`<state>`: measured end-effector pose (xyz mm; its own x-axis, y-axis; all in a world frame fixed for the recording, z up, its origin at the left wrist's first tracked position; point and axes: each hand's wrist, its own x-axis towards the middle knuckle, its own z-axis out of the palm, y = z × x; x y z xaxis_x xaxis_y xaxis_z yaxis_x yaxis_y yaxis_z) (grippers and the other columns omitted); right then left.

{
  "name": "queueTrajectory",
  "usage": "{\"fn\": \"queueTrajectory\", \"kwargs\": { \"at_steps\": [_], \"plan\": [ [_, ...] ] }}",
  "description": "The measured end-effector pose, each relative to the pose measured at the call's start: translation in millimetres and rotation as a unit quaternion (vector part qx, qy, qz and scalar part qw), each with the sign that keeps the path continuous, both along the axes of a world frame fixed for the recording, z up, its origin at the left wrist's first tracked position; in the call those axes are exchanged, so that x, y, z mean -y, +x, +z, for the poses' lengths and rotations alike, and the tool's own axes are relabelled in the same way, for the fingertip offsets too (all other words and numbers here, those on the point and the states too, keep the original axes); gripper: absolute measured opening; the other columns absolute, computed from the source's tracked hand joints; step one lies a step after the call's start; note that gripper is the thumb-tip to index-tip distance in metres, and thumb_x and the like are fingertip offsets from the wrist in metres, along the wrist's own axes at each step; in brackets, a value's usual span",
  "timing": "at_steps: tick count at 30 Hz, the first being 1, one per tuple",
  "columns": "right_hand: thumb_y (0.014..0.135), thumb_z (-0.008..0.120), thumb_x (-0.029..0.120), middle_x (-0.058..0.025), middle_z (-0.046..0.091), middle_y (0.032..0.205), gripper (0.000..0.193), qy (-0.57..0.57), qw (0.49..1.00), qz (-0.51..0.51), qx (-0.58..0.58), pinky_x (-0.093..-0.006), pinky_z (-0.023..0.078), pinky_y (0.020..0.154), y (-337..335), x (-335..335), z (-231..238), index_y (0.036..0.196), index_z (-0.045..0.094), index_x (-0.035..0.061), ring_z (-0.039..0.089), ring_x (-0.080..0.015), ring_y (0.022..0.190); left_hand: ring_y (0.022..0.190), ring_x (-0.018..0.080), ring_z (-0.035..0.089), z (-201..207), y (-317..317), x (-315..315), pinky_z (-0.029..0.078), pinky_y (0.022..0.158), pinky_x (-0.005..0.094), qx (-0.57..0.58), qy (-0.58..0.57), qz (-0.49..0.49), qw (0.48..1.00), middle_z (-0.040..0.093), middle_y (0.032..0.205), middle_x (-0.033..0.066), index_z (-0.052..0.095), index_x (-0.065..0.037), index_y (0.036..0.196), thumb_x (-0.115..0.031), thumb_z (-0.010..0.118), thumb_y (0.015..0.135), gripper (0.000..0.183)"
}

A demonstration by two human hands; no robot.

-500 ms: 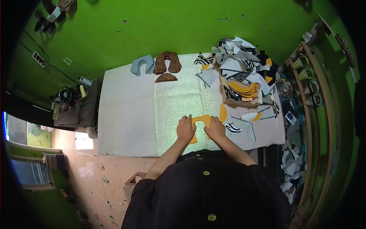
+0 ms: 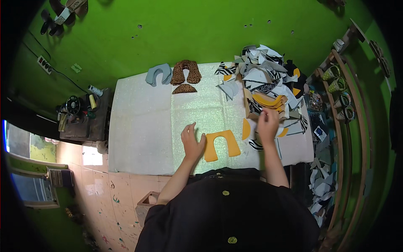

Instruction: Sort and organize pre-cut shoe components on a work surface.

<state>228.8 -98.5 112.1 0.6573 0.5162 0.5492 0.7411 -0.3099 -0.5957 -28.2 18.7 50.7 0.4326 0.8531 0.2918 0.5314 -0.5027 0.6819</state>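
A yellow U-shaped cut piece (image 2: pixel 221 135) lies flat on the table before me, its two legs toward my body. Beside its left edge rests my left hand (image 2: pixel 193 145), fingers spread apart, with the thumb next to the piece. My right hand (image 2: pixel 268 126) is at the near edge of an open cardboard box (image 2: pixel 247 110) on the right. Its fingers are curled in, and what they hold, if anything, is hidden. Curved yellow pieces (image 2: pixel 268 101) lie stacked inside that box, just beyond the fingers.
Grey U-shaped pieces (image 2: pixel 158 74) and leopard-print ones (image 2: pixel 192 75) lie at the far edge. A tall heap of offcuts (image 2: pixel 262 75) rises behind the box. A yellow scrap (image 2: pixel 245 129) and a zebra-print scrap (image 2: pixel 255 145) lie near my right forearm. A sewing machine (image 2: pixel 74 107) stands left.
Both hands have come off the yellow U-shaped piece. My right hand moved right and away from me to the box. The left shifted slightly left, and its fingers spread.
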Motion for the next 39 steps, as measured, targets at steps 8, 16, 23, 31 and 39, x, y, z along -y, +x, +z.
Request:
{"fn": "queueTrajectory", "kwargs": {
  "at_steps": [8, 16, 23, 31, 39],
  "plan": [
    [0.08, 0.06, 0.016, -0.0037, 0.059, 0.101, 0.017, -0.202, 0.972, -0.03, 0.119, -0.0501, 0.028, 0.09, 63, 4, 14, 0.094, 0.069, 0.0111, 0.049, -0.0242, 0.106, 0.118, 0.0349, 0.034, 32, 13, -9, 0.028, 0.101, 0.0441, 0.063, 0.02, -0.007, 0.998, 0.041, 0.125, 0.0182, 0.051, -0.007, 0.121, -0.015, 0.063, 0.08, 0.043],
    [0.084, 0.06, 0.023, -0.0015, 0.059, 0.095, 0.014, -0.152, 0.981, -0.099, 0.067, -0.0443, 0.028, 0.081, 74, 0, 41, 0.09, 0.07, 0.015, 0.051, -0.0232, 0.097, 0.118, 0.0342, 0.034, 33, 6, -8, 0.027, 0.101, 0.0439, 0.064, 0.009, -0.022, 0.998, 0.041, 0.125, 0.0172, 0.057, -0.008, 0.114, -0.016, 0.063, 0.081, 0.035],
    [0.092, 0.051, 0.027, -0.0036, 0.061, 0.077, 0.023, 0.057, 0.997, -0.024, -0.05, -0.0409, 0.02, 0.103, 92, 3, 93, 0.09, 0.065, 0.0094, 0.056, -0.0157, 0.075, 0.117, 0.0346, 0.035, 50, 10, -11, 0.029, 0.1, 0.044, 0.085, 0.02, -0.012, 0.996, 0.043, 0.123, 0.0178, 0.057, -0.008, 0.113, -0.013, 0.063, 0.08, 0.034],
    [0.076, 0.067, 0.001, 0.001, 0.049, 0.073, 0.015, 0.052, 0.954, 0.274, -0.112, -0.0215, 0.039, 0.063, 17, 1, 144, 0.078, 0.052, 0.0032, 0.049, -0.0072, 0.071, 0.125, 0.032, 0.033, 89, 10, -14, 0.028, 0.104, 0.0445, 0.162, 0.03, -0.05, 0.985, 0.04, 0.129, 0.0157, 0.049, -0.007, 0.123, -0.018, 0.068, 0.076, 0.053],
    [0.082, 0.063, -0.001, -0.0032, 0.051, 0.088, 0.033, 0.019, 0.781, 0.468, -0.413, -0.0232, 0.048, 0.062, -46, -23, 104, 0.109, 0.045, 0.0055, 0.054, -0.0083, 0.08, 0.091, 0.0124, 0.059, 88, 4, -20, 0.045, 0.085, 0.0271, 0.269, -0.378, -0.279, 0.841, 0.063, 0.096, 0.0071, 0.062, 0.0, 0.106, -0.024, 0.07, 0.082, 0.035]
  ]
}}
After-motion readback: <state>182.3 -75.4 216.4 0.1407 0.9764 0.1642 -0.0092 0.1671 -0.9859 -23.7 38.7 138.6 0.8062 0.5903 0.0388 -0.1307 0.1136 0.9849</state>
